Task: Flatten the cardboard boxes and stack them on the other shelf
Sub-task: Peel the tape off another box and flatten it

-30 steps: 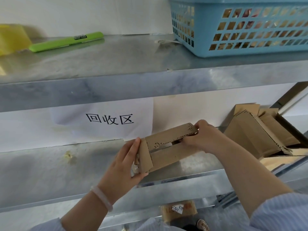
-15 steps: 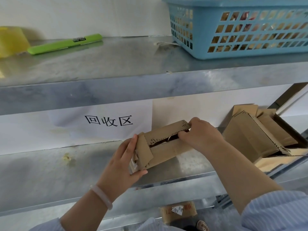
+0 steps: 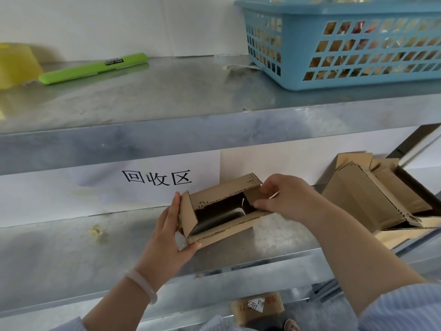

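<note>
Over the middle shelf (image 3: 71, 254), in front of the paper sign (image 3: 157, 179), the small box (image 3: 226, 229) is held with its open side toward the camera. The left hand (image 3: 167, 237) holds its left end, fingers flat against the end flap and thumb under the front corner. The right hand (image 3: 288, 199) pinches the right end flap with curled fingers. To the right on this shelf lie other boxes (image 3: 362, 197).
</note>
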The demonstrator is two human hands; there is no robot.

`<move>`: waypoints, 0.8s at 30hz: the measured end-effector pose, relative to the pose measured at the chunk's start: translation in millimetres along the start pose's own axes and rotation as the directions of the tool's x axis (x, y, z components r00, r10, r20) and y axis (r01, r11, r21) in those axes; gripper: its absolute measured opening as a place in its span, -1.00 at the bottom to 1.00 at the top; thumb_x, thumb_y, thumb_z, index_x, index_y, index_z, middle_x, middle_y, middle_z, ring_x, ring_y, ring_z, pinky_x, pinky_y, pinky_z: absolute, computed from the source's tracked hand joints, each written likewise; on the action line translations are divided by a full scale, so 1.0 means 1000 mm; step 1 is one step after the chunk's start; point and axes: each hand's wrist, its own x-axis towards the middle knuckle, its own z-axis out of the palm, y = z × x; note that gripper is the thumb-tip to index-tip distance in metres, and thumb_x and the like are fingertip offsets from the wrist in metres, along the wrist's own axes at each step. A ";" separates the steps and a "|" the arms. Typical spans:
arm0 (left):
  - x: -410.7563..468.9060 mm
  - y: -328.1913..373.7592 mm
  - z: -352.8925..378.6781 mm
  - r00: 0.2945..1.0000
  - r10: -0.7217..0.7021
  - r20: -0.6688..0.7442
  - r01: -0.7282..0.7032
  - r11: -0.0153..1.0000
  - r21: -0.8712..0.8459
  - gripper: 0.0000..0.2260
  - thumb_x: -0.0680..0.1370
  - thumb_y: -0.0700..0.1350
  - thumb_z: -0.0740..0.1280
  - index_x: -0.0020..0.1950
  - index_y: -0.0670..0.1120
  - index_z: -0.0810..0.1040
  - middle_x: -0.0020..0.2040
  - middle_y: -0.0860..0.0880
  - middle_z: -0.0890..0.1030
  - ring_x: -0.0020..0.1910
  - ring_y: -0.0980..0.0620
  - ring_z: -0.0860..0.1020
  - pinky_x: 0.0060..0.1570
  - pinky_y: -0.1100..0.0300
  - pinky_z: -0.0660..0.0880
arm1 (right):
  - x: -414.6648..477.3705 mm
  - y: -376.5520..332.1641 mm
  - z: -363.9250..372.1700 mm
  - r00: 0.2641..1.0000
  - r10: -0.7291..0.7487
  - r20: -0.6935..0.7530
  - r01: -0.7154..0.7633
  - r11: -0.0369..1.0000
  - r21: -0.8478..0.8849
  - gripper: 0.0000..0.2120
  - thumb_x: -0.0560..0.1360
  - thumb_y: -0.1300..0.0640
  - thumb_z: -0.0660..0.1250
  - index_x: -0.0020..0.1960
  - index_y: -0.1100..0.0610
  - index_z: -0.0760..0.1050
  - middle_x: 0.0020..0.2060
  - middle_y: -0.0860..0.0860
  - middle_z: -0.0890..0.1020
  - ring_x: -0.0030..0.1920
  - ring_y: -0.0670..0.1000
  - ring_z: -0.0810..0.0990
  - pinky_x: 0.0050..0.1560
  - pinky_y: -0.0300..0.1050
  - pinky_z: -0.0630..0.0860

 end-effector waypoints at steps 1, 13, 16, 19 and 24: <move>0.000 0.000 0.000 1.000 0.009 0.008 -0.009 1.000 0.010 0.07 0.36 -0.12 0.55 0.47 0.39 -0.21 0.27 0.55 0.08 0.25 0.44 0.30 0.14 0.60 0.25 | 0.000 -0.002 0.004 1.000 0.005 -0.001 -0.005 0.998 -0.065 -0.64 0.26 -0.18 0.53 -0.12 -0.09 0.44 -0.16 -0.13 0.57 -0.23 -0.13 0.51 -0.33 -0.20 0.37; -0.001 0.005 0.002 0.995 0.101 0.007 -0.101 0.992 0.080 0.15 0.32 -0.10 0.57 0.47 0.36 -0.29 0.33 0.22 0.26 0.17 0.07 0.45 0.20 0.15 0.48 | 0.006 -0.013 0.017 0.990 -0.028 -0.137 -0.008 0.966 -0.258 -0.71 0.37 -0.08 0.31 -0.05 0.04 0.29 -0.28 -0.04 0.52 -0.29 -0.01 0.51 -0.37 -0.11 0.42; 0.002 0.006 -0.001 0.997 0.071 -0.007 -0.071 0.996 0.055 0.15 0.32 -0.10 0.57 0.43 0.43 -0.30 0.35 0.08 0.32 0.19 0.01 0.45 0.20 0.07 0.50 | 0.003 -0.008 0.011 0.991 -0.035 -0.128 0.009 0.979 -0.204 -0.75 0.39 -0.10 0.29 -0.06 0.01 0.33 -0.25 -0.07 0.55 -0.29 -0.02 0.53 -0.31 -0.11 0.47; 0.007 0.008 -0.004 1.000 0.029 -0.011 -0.029 1.000 0.010 0.14 0.31 -0.08 0.58 0.44 0.41 -0.28 0.40 0.07 0.28 0.32 0.01 0.38 0.30 0.06 0.42 | 0.003 -0.005 0.007 0.993 -0.055 -0.101 0.035 0.982 -0.187 -0.82 0.47 -0.08 0.24 -0.01 -0.02 0.36 -0.21 -0.06 0.58 -0.25 -0.01 0.56 -0.25 -0.06 0.54; 0.010 -0.001 -0.009 0.998 -0.067 -0.017 0.065 0.990 -0.128 0.11 0.30 -0.04 0.58 0.47 0.39 -0.22 0.41 0.07 0.29 0.37 0.02 0.34 0.39 -0.06 0.34 | 0.011 0.003 0.000 0.994 -0.030 -0.103 0.034 0.999 0.039 -0.86 0.54 0.16 0.08 -0.04 0.07 0.42 -0.22 0.06 0.60 -0.17 0.09 0.62 -0.13 0.07 0.57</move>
